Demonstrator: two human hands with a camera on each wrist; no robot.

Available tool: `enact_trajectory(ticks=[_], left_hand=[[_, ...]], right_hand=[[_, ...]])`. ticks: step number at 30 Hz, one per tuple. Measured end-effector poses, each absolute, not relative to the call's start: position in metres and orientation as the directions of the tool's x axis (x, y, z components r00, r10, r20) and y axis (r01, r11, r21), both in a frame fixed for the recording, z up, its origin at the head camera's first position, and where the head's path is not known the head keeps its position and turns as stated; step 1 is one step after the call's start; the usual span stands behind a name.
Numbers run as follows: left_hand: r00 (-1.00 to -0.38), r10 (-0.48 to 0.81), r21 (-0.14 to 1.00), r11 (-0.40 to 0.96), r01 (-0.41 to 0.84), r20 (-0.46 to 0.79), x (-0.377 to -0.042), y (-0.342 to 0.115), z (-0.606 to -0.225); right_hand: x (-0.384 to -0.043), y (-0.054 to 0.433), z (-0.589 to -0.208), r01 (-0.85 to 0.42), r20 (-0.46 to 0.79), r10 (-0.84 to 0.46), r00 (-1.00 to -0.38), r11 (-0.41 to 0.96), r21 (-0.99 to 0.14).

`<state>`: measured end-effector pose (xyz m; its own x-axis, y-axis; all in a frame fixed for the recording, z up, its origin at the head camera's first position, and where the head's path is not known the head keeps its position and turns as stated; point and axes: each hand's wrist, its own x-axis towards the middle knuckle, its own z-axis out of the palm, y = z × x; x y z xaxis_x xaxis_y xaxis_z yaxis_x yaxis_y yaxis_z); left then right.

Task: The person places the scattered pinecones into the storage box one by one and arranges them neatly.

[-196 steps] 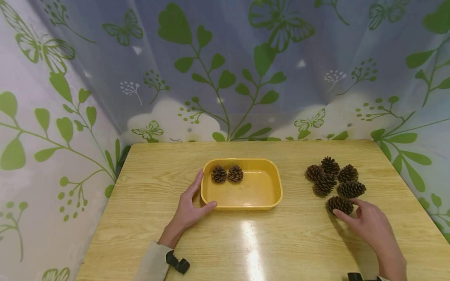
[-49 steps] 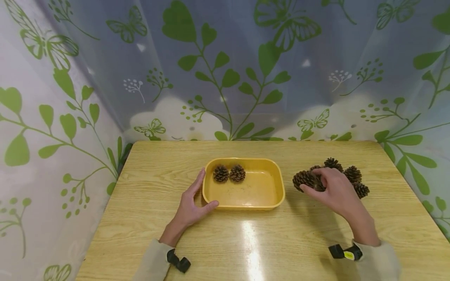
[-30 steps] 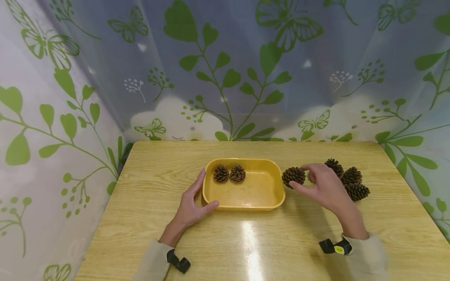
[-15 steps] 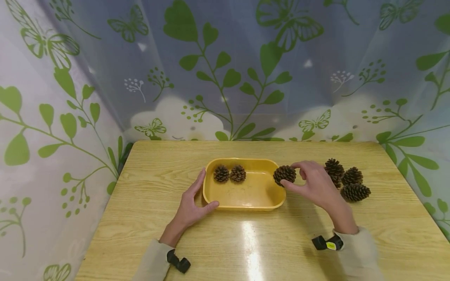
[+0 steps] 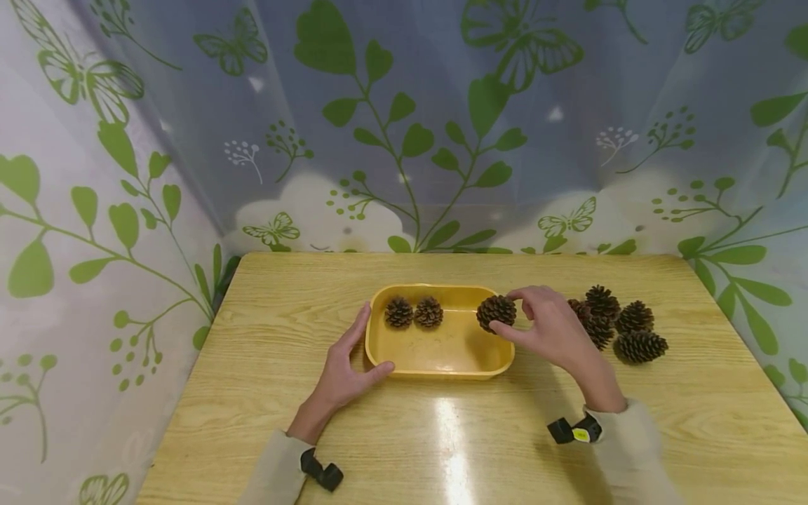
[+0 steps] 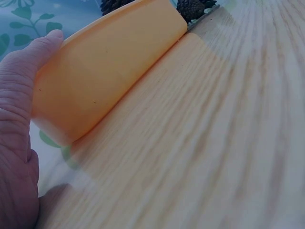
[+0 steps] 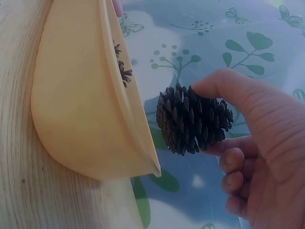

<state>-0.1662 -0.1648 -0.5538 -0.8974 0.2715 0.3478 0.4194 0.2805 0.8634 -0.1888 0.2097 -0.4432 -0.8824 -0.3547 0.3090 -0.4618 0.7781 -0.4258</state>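
Note:
My right hand (image 5: 550, 330) pinches a brown pine cone (image 5: 496, 313) between thumb and fingers, over the right end of a yellow plastic tray (image 5: 435, 372). In the right wrist view the held pine cone (image 7: 190, 119) appears beside the tray's rim, its scales spread. My left hand (image 5: 344, 368) rests against the tray's left end, fingers stretched along that side and thumb at the near corner. The left wrist view shows the thumb against the outer wall (image 6: 109, 67); its other fingers are hidden there. Two pine cones (image 5: 413, 313) sit side by side at the tray's back left.
Several more pine cones (image 5: 634, 318) lie bunched on the wooden table (image 5: 284, 294), right of the tray and behind the right forearm. A patterned curtain (image 5: 404, 140) hangs behind the table and at both sides.
My right hand took up the nearest pine cone of the group and carried it left, from the table to over the tray's right end. The left hand stayed at the tray.

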Motion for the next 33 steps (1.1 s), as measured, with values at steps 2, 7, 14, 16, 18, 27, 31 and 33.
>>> enact_trajectory(ticks=[2,7,14,16,18,27,31,33], left_hand=[[-0.898,0.271,0.863,0.285,0.417,0.345,-0.167,-0.166,-0.557],[-0.896,0.272,0.864,0.275,0.422,0.351,-0.167,-0.166,-0.556],[-0.892,0.277,0.865,0.264,0.427,0.357,-0.158,-0.162,-0.531],[-0.889,0.277,0.863,0.258,0.435,0.365,-0.157,-0.162,-0.53],[-0.892,0.278,0.87,0.252,0.425,0.355,-0.153,-0.161,-0.52],[-0.886,0.281,0.861,0.254,0.44,0.37,-0.153,-0.16,-0.517],[-0.889,0.278,0.864,0.256,0.434,0.365,-0.154,-0.161,-0.521],[-0.889,0.275,0.864,0.254,0.435,0.366,-0.157,-0.162,-0.53]], right_hand=[[-0.19,0.207,-0.444,-0.466,0.305,-0.361,-0.881,0.776,-0.426],[-0.193,0.202,-0.445,-0.472,0.3,-0.371,-0.879,0.768,-0.433],[-0.199,0.197,-0.451,-0.475,0.289,-0.382,-0.878,0.768,-0.43],[-0.202,0.194,-0.453,-0.475,0.281,-0.386,-0.878,0.77,-0.425],[-0.204,0.193,-0.454,-0.476,0.273,-0.392,-0.878,0.773,-0.42],[-0.212,0.184,-0.458,-0.472,0.252,-0.4,-0.881,0.774,-0.423],[-0.217,0.181,-0.463,-0.478,0.251,-0.408,-0.878,0.775,-0.413],[-0.219,0.18,-0.465,-0.476,0.247,-0.408,-0.879,0.781,-0.405]])
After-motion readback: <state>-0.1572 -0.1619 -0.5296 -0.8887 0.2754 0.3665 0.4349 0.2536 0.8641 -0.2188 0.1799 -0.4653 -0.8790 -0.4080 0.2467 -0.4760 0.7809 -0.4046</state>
